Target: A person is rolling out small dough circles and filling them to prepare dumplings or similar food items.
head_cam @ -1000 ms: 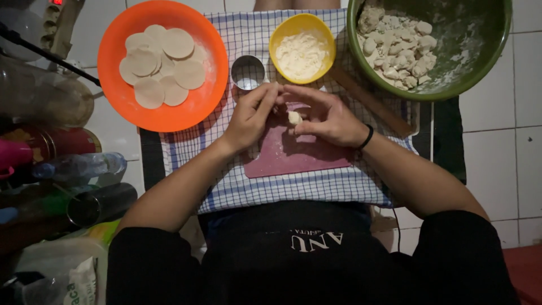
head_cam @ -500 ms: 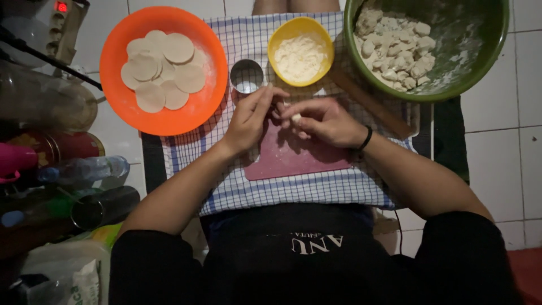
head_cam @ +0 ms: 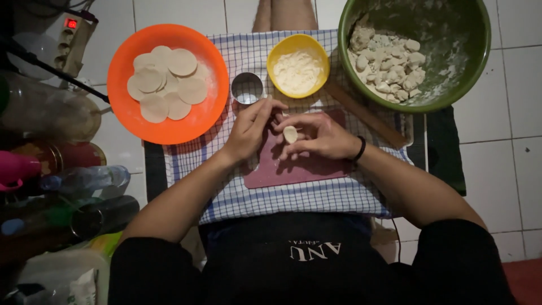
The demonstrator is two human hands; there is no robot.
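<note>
My left hand and my right hand meet over a maroon mat on a blue-checked cloth. Between their fingertips sits a small pale lump of dough, pinched from both sides. A black band circles my right wrist. An orange bowl at the upper left holds several flat dough rounds. A small metal cup stands just above my left hand.
A yellow bowl of flour and a big green bowl with several dough chunks sit at the back. A wooden rolling pin lies beside the mat. Bottles and jars crowd the left; a power strip lies upper left.
Both hands have stayed over the mat, fingers shifting slightly around the dough lump. The view has drifted a little; nothing else moved.
</note>
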